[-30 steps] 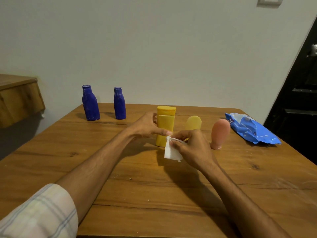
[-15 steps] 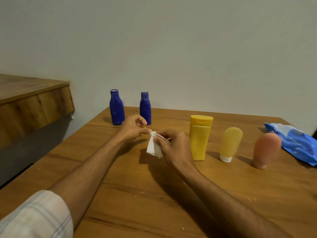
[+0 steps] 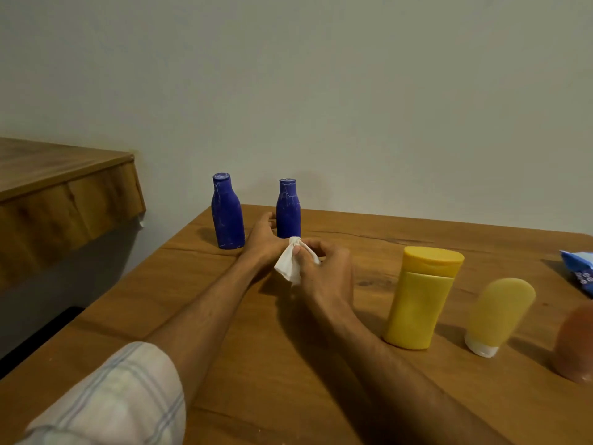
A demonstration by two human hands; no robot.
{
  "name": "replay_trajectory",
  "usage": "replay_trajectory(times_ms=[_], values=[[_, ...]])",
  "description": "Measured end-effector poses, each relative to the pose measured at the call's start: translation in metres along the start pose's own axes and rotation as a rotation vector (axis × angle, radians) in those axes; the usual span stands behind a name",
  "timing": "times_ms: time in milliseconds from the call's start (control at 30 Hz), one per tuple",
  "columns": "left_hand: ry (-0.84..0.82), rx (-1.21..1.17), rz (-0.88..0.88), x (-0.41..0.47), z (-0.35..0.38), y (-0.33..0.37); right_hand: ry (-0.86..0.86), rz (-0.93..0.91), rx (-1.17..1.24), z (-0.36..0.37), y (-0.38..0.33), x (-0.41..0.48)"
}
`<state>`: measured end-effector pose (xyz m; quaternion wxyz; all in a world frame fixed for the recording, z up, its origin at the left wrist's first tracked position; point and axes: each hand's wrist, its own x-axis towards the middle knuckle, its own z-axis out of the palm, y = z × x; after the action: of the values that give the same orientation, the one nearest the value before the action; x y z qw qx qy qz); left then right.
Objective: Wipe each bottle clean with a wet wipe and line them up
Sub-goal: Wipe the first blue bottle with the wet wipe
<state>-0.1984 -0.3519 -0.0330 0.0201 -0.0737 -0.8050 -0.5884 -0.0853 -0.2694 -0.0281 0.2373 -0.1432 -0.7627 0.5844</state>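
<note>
where wall point(image 3: 353, 91) meets wooden table point(image 3: 276, 364), blue bottles point(image 3: 227, 216) stand.

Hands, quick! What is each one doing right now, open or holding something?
Left hand: cannot be told.
Right hand: holding the wet wipe.

Rear, by wall: left blue bottle point(image 3: 227, 216) and right blue bottle point(image 3: 288, 210), upright; the left hand point(image 3: 260, 239) fills the gap between them. In front of it: right hand point(image 3: 324, 268) pinching wipe point(image 3: 288, 264). Right side: yellow bottle point(image 3: 417, 303), pale tube point(image 3: 495, 316), pink tube point(image 3: 577, 342), narrow gaps. Open: near-left counter point(image 3: 154, 284).
</note>
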Motion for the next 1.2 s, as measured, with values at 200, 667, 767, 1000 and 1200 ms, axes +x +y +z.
replay_trajectory(times_ms=[200, 667, 767, 1000, 1200], values=[[0.022, -0.007, -0.006, 0.020, 0.012, -0.005, 0.036, 0.031, 0.032, 0.005, 0.006, 0.013], [0.080, -0.162, 0.011, -0.015, -0.001, 0.014, 0.016, -0.036, 0.064, -0.008, -0.010, -0.010], [0.118, -0.166, 0.036, -0.037, -0.007, 0.030, 0.014, -0.105, 0.094, -0.021, -0.021, -0.022], [0.117, -0.309, 0.129, -0.113, -0.018, 0.064, 0.022, -0.262, 0.152, -0.058, -0.043, -0.064], [0.025, -0.653, 0.093, -0.184, -0.009, 0.082, 0.012, -0.359, 0.185, -0.100, -0.051, -0.100]])
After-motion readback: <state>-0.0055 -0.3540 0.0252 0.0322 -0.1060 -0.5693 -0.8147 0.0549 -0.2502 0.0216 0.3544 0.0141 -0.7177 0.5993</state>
